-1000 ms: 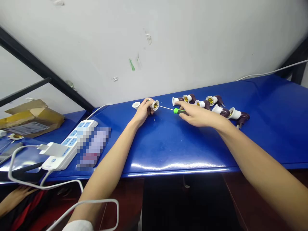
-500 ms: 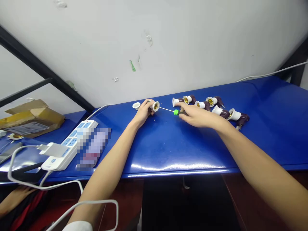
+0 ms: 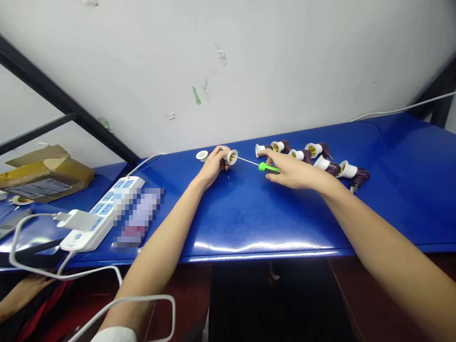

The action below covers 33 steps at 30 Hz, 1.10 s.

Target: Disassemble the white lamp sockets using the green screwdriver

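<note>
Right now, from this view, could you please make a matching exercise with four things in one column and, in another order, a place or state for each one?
Things:
1. screwdriver with green handle
2. white lamp holder
3. white power strip
4. cardboard box

Places or states:
A. at the far left of the blue table
B. held in the right hand
C. lying on the table, to the left of the left hand
D. held in the left hand

Right pairs: 1-B, 2-D, 3-C, 4-A

Scuffed white wall [image 3: 228, 71], glossy blue workbench [image 3: 249, 213], black metal frame [image 3: 60, 99]
</note>
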Tool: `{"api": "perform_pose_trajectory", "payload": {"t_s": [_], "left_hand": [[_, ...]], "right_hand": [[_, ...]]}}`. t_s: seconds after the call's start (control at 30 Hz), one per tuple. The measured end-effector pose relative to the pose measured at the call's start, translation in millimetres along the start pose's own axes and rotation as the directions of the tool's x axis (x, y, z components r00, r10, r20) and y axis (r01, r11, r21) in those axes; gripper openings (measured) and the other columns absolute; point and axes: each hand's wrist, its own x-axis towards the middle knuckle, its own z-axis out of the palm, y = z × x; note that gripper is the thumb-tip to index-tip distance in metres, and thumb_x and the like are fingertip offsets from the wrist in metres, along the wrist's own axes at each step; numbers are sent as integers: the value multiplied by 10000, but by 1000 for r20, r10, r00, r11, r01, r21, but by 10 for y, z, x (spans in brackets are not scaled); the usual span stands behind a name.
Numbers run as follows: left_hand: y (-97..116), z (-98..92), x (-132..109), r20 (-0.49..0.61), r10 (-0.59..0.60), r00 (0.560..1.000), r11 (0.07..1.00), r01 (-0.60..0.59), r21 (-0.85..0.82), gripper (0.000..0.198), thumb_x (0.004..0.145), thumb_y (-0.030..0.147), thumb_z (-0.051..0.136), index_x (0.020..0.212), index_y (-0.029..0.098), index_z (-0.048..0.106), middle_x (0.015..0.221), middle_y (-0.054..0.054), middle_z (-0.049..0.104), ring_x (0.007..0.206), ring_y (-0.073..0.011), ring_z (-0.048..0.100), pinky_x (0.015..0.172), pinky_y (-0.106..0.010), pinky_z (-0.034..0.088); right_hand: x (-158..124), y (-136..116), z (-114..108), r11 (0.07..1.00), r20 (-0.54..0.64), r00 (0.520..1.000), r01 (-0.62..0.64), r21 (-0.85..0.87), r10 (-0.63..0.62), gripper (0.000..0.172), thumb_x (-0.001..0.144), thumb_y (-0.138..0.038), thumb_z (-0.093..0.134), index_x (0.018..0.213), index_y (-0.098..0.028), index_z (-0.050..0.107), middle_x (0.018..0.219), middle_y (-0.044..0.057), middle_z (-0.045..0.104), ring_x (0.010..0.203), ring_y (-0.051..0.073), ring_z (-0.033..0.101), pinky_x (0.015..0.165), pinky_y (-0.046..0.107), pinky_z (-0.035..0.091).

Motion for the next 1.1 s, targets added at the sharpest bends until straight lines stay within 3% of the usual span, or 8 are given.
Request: {"api": "perform_pose_trajectory", "payload": {"t_s": [0.17,0.37,0.57,0.77,0.87,1.1], "left_hand": [[9,7,-12,-10,1,1000,1000,-1,-3,235,820,360,766,875,194,609,704,16,595,569,-101,516,511,-218,388],[-4,-21,-1,-2,6,1000,1000,-6,13,222,837,358,751,861,200,597,694,19,593,551,-99,518,511,-219,387],[-15,-19,-2,15,5,1000,1000,-5,25,235,840,375,757,868,200,603,718,11,610,563,-100,521,517,-223,389],[-29,-25,12,18,0,1000,1000,0,7,229,846,372,758,878,198,612,702,15,598,551,-102,514,511,-219,381],[17,-6,0,24,-5,1000,999,6,-40,226,835,354,751,806,188,600,672,14,564,543,-100,491,502,-220,375],[169,-15,-63,46,-71,996,966,81,-247,244,877,333,702,726,179,586,688,4,517,565,-104,461,537,-243,419]], "right_hand": [[-9,-58,-25,998,-8,999,-37,58,37,531,1070,-267,524,1588,-153,508,1215,127,756,1015,245,739,926,333,571],[-44,-117,-86,995,-62,994,-84,45,87,581,1047,-231,537,1621,-169,472,1304,140,748,1095,276,725,893,344,572],[-21,-105,-19,999,-102,994,-43,-2,42,592,1040,-229,543,1625,-174,474,1246,144,763,1103,313,707,963,408,555],[-36,-95,-49,999,-81,996,-39,20,40,621,1014,-235,561,1626,-182,476,1358,147,727,1108,288,706,927,379,565],[-58,-104,-82,998,-77,996,-47,50,50,643,996,-236,589,1627,-174,480,1337,138,742,1137,284,706,901,360,569],[-106,-212,-99,995,-212,977,3,103,19,529,1007,-245,607,1531,-184,583,1196,93,810,1104,277,729,908,359,556]]}}
